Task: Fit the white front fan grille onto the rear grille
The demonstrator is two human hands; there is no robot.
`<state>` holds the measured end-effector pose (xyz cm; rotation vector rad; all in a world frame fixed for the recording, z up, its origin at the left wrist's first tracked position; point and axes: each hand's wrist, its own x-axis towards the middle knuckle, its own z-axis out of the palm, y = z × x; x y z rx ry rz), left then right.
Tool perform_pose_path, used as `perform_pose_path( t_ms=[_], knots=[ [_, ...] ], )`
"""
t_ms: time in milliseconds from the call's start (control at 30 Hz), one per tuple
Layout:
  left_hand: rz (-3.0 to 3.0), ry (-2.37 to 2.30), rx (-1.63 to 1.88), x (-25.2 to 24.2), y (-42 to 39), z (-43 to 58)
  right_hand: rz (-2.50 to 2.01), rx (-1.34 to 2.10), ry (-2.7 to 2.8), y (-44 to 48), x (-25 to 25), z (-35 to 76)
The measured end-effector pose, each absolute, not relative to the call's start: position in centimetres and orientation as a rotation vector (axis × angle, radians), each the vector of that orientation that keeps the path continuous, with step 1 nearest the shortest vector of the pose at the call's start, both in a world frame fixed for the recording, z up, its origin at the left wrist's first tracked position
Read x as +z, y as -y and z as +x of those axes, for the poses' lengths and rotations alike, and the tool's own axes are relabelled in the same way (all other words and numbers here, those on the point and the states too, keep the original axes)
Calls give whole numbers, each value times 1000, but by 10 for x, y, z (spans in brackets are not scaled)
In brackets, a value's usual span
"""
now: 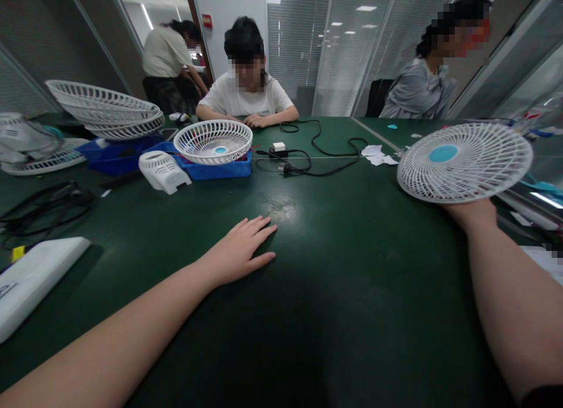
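My left hand (237,250) rests flat on the dark green table (281,314), fingers spread and holding nothing. Off to the right, my right hand (475,214) grips a round white fan grille (492,156) with a light-blue centre disc. The grille covers most of that hand's fingers. Beyond my left hand, another white fan grille (189,141) with a blue centre lies tilted on a blue bin (220,170). Beside that bin is a white slotted plastic housing (160,170).
Stacked white grilles (105,106) sit on another blue bin (114,156) at the left. Black cables (48,208) and a white box (39,279) lie nearer. A plug cord (316,172) and paper scraps (376,155) lie farther back. One person (250,97) sits opposite.
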<state>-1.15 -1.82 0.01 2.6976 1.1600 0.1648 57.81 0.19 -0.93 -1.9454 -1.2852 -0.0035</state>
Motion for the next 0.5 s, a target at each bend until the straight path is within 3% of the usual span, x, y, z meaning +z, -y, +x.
perform_pose_path(
  t_ms=[500],
  knots=[
    [2715,-1200,52,3,18,-9,-2391,-240,1138,1,-9,578]
  ],
)
